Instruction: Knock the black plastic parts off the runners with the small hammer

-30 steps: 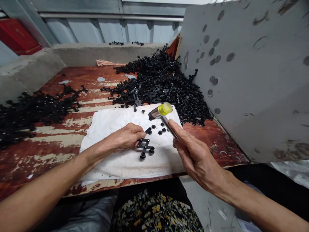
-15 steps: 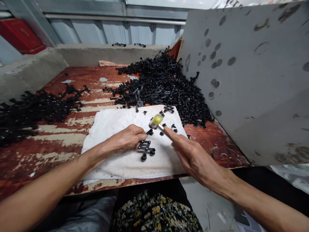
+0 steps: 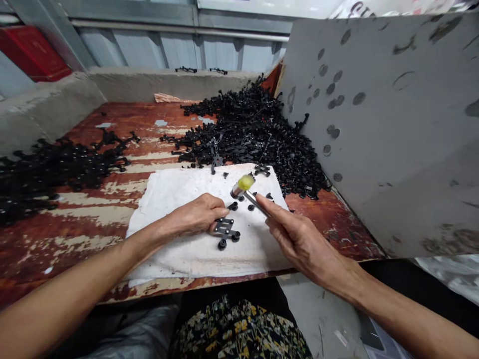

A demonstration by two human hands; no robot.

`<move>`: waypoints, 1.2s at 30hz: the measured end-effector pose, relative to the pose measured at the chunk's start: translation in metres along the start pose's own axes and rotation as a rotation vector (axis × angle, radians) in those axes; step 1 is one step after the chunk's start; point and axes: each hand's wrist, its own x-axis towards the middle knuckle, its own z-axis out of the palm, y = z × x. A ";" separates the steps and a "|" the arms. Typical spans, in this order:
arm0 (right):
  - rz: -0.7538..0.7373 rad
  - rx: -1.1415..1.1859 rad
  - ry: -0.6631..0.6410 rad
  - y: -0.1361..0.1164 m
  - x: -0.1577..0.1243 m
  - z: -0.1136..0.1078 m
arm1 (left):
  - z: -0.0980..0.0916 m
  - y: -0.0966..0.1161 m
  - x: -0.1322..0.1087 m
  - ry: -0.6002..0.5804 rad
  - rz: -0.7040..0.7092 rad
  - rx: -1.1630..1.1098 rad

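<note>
My left hand [image 3: 196, 215] rests closed on a white cloth [image 3: 179, 249], its fingers pinning a black plastic frame part [image 3: 225, 230] with round caps. My right hand [image 3: 299, 239] grips the metal handle of a small hammer [image 3: 243, 188] with a yellow head. The hammer head hovers just above a few loose black caps [image 3: 258, 199] beyond the frame part. The head is blurred by motion.
A big heap of black plastic parts [image 3: 254, 137] lies behind the cloth against a grey board [image 3: 392, 124] on the right. A second heap [image 3: 52, 167] spreads over the left of the worn red table [image 3: 93, 209]. A concrete ledge [image 3: 157, 82] runs along the back.
The hammer came down from a raised position onto the caps, then lifted slightly again. Several caps scattered toward the back of the cloth. My left hand stayed on the frame part.
</note>
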 end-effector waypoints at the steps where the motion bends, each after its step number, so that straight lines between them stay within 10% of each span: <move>1: 0.024 0.046 0.034 -0.002 0.004 0.000 | 0.001 0.002 -0.001 -0.034 0.033 0.007; 7: 0.283 0.433 -0.012 -0.012 0.016 0.012 | 0.011 0.012 -0.010 -0.248 0.269 0.097; 13: 0.517 0.724 0.122 -0.008 -0.004 0.012 | 0.010 -0.010 -0.030 0.260 0.163 0.023; 22: 0.527 0.746 0.121 -0.019 -0.013 0.020 | 0.039 0.008 -0.026 0.103 0.196 -0.010; 36: 0.606 0.879 0.101 0.003 -0.031 0.011 | 0.026 0.035 0.005 -0.079 -0.065 -0.115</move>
